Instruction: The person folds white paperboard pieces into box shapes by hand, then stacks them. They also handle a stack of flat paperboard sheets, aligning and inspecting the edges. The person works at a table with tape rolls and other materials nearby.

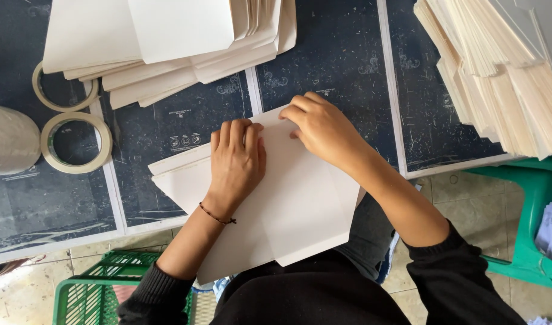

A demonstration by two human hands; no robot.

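Cream paper sheet (300, 210) lies diagonally; left hand (237, 165) presses flat, right hand (324, 129) pinches its far corner

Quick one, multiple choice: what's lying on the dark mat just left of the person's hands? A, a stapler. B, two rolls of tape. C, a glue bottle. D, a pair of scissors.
B: two rolls of tape lie flat on the dark mat, left of the left hand pressing the folded white paper.

Dark cutting mats (342, 54) over tiled floor (462, 186), green plastic stool (537, 198)
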